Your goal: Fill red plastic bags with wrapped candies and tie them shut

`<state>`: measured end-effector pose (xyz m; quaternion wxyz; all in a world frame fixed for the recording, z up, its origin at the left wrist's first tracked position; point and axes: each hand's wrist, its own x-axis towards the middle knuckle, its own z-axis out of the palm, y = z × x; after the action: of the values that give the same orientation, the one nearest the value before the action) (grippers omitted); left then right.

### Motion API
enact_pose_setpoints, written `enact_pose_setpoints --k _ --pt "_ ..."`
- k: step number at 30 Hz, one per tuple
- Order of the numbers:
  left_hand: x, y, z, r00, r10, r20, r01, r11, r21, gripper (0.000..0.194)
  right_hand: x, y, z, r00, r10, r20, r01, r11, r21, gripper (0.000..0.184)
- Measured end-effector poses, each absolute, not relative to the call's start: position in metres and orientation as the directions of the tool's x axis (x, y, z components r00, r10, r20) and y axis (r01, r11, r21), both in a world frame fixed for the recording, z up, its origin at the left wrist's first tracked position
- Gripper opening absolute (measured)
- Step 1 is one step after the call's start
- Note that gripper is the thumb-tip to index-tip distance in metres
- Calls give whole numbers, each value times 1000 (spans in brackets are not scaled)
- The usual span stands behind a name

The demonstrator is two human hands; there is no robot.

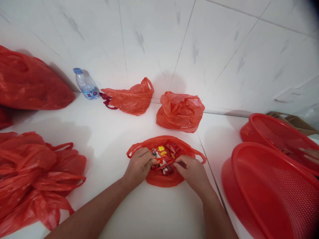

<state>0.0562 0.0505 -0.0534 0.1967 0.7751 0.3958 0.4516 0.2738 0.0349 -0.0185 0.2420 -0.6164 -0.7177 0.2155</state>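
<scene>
An open red plastic bag (165,182) lies on the white table in front of me, its handles spread to either side. Inside are several small packets, among them a white, red and yellow one (162,151) and a dark red one (172,149). My left hand (140,165) reaches over the bag's left rim, its fingers closed on a small red packet (158,162). From the other side my right hand (191,169) comes in over the bag, thumb and finger pinched together near that packet. What those fingertips hold, if anything, is too small to make out.
Two red plastic bags (180,114) (134,101) and a clear water bottle (87,86) stand along the tiled wall. More red bags (37,179) (32,81) are heaped at left. Red mesh baskets (249,196) (256,124) stand at right, a cardboard box (294,122) behind them.
</scene>
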Motion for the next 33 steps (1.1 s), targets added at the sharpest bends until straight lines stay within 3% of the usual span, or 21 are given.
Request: enact_pose_setpoints --k 6,10,24,29,33 --pt "57 50 -56 275 816 509 416 -578 702 17 257 27 -17 -121 991 -48 891 87 -446 19" --pt "57 50 -58 292 835 466 409 -549 729 18 250 24 -17 -110 992 -62 929 81 -361 13" --pt "57 50 -57 300 851 432 441 -525 728 19 253 25 -24 -123 992 -16 863 99 -495 10" --pt "56 51 -59 313 848 427 435 -528 730 18 264 28 -16 -30 998 53 918 49 -394 15" --pt "56 52 -61 310 852 422 432 -522 736 16 272 27 -14 -22 999 27 956 29 -291 14"
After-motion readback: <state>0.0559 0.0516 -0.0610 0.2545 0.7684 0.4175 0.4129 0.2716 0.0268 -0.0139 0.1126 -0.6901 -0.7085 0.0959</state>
